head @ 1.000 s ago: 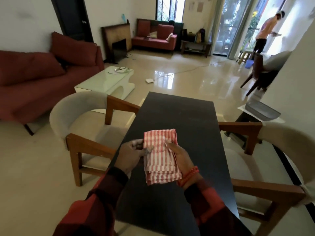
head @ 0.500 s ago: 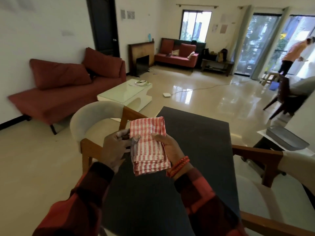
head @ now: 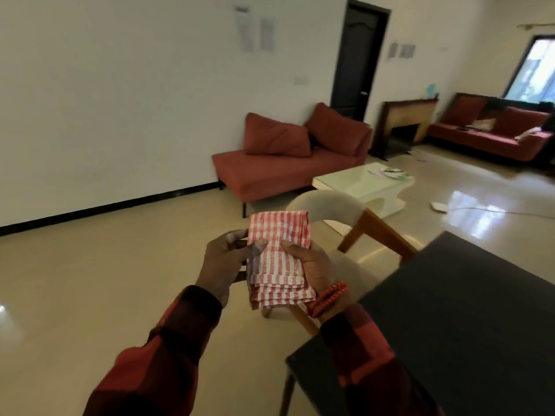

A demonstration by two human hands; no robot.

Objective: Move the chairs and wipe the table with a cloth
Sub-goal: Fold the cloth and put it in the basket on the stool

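Both your left hand (head: 223, 265) and right hand (head: 310, 265) grip the folded cloth (head: 277, 259); the chair (head: 336, 223) sits just beyond, probably nearer your right, tucked against the table (head: 468, 310).

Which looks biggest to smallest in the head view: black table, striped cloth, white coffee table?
1. black table
2. striped cloth and white coffee table: look about alike; the cloth, held in both hands, is far nearer the camera, so unranked.
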